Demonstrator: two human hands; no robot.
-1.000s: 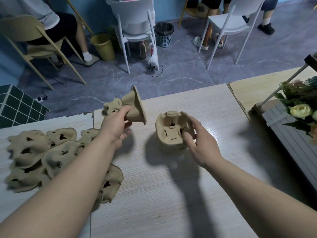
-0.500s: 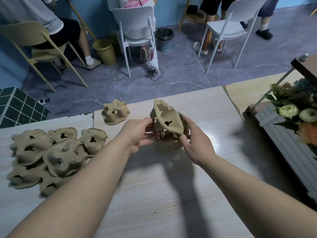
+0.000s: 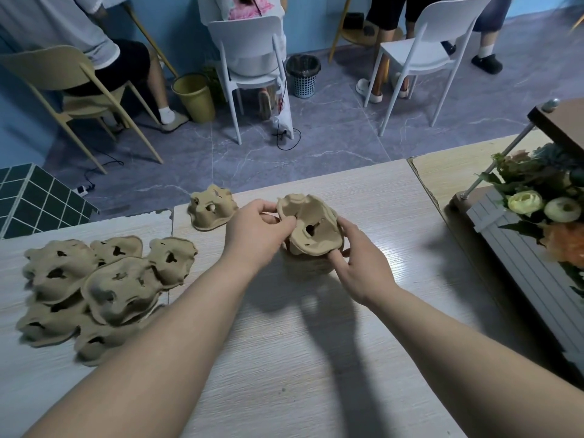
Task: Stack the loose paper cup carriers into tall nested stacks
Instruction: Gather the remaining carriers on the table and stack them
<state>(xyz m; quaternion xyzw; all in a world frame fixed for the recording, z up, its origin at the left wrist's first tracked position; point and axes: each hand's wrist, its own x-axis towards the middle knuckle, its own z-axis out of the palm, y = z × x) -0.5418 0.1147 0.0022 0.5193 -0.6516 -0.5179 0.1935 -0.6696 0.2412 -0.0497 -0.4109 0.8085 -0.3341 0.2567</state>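
Note:
A brown pulp cup carrier lies tilted on top of a short nested stack in the middle of the pale wooden table. My left hand pinches the carrier's left rim between thumb and fingers. My right hand holds its right edge, one finger curled under the rim. Several loose carriers lie in a heap at the left. One more carrier sits alone near the table's far edge.
A grey planter box with artificial flowers stands at the right on a second table. Beyond the far edge are chairs, seated people, a yellow bucket and a mesh bin. A green tiled block stands far left.
My left hand carried a carrier from the upper left over to the stack. Both hands now hold it on top, lower and flatter than half a second ago.

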